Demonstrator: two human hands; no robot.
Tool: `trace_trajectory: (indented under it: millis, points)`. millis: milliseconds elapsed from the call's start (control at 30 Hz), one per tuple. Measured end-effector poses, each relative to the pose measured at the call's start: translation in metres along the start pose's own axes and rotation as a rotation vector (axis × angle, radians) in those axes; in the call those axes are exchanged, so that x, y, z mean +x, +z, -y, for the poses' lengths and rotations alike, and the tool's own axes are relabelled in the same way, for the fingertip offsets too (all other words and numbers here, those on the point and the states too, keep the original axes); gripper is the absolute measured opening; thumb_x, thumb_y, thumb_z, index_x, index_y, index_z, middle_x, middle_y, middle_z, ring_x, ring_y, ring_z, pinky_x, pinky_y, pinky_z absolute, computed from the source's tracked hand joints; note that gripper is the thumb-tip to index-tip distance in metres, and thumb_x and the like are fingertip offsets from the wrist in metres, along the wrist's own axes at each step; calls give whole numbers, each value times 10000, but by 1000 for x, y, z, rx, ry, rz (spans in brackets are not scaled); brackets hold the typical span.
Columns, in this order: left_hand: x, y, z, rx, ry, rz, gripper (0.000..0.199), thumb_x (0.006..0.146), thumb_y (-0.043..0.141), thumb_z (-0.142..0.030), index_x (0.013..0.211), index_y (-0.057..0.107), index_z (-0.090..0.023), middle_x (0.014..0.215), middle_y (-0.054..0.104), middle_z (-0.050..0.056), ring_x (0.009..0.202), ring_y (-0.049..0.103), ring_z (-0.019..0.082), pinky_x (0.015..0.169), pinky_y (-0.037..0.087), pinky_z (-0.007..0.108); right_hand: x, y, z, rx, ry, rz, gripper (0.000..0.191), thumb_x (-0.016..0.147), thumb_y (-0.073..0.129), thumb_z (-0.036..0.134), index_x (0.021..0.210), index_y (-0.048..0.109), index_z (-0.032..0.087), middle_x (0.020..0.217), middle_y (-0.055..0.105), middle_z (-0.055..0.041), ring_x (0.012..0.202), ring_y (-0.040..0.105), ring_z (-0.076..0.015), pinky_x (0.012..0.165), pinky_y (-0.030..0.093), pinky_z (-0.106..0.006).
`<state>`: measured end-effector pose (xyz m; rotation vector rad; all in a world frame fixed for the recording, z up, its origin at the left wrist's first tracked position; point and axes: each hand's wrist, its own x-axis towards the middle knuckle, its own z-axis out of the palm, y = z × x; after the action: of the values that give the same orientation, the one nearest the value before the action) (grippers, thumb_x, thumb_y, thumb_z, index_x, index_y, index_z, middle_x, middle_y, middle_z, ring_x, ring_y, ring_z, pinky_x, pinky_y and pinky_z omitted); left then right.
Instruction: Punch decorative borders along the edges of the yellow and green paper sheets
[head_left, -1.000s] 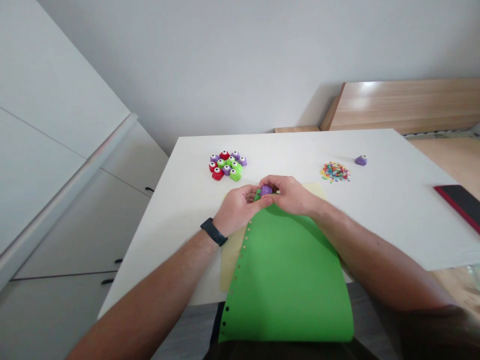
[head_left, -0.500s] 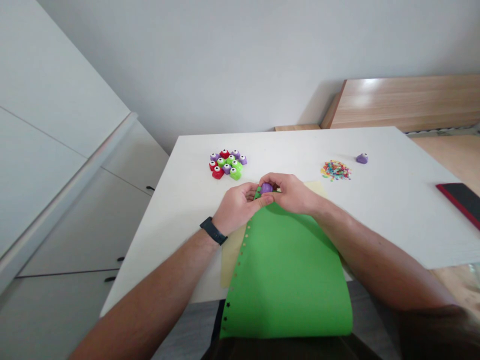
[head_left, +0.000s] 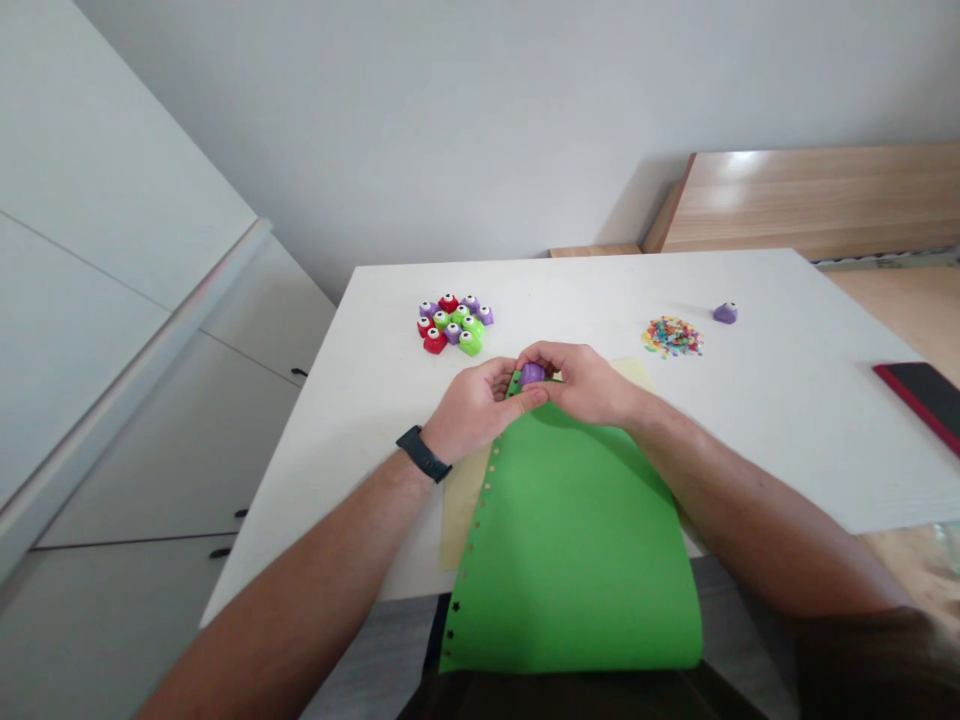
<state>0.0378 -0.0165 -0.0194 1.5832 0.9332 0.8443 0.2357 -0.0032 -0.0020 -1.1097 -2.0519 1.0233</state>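
Green paper sheet [head_left: 570,560]: it hung from your hands over the table's near edge, its far end inside the purple plastic craft punch [head_left: 532,375].
Punched so far: small star-shaped holes [head_left: 477,548] lined the sheet's left edge, up to the punch.
Unpunched: no holes showed along the sheet's right edge; the far edge was hidden by your hands.
Left hand [head_left: 476,410]: closed, curled at the sheet's far left corner, pinching it against the punch.
Right hand [head_left: 581,388]: closed, fingers wrapped over the punch; how hard you pressed, you could not tell from here.
Beyond the sheet: red, green and purple craft punches [head_left: 454,325] sat far left; multicoloured paper confetti [head_left: 672,338] lay far right.
Room: white table [head_left: 825,400] stretched open right of the sheet.
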Motion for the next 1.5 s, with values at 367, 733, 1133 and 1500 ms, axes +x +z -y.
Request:
trace_trajectory:
  millis: [367, 733, 1133, 1500]
  points:
    - [-1, 0, -1, 55, -2, -27, 473, 806, 775, -491, 1124, 712, -147, 972, 749, 70, 917, 694, 241, 818, 563, 353, 1, 3, -2, -9, 1, -24, 326, 749, 590, 115, 1050, 698, 178, 906, 692, -11, 813, 583, -151, 752, 445, -265]
    - [-1, -3, -4, -108, -76, 41, 502, 774, 828, -407, 1177, 665, -155, 1123, 749, 96, 988, 718, 238, 917, 567, 404, 1, -2, 2, 115, 35, 16, 257, 778, 642, 183, 1031, 680, 158, 853, 660, -7, 766, 562, -142, 739, 458, -281]
    - [-3, -7, -10, -8, -205, -62, 407, 774, 815, -455, 1028, 721, -151, 973, 788, 95, 869, 748, 236, 780, 601, 349, 0, -9, 6, 82, 40, 42, 284, 814, 698, 275, 1064, 668, 143, 886, 661, -23, 786, 568, -149, 766, 471, -305]
    - [-5, -6, -10, 9, -208, -99, 394, 802, 785, -442, 1056, 714, -149, 1021, 780, 110, 896, 744, 241, 809, 595, 370, -3, -20, 2, 37, 95, 27, 324, 835, 687, 304, 1120, 671, 151, 916, 678, -36, 789, 589, -151, 752, 477, -293]
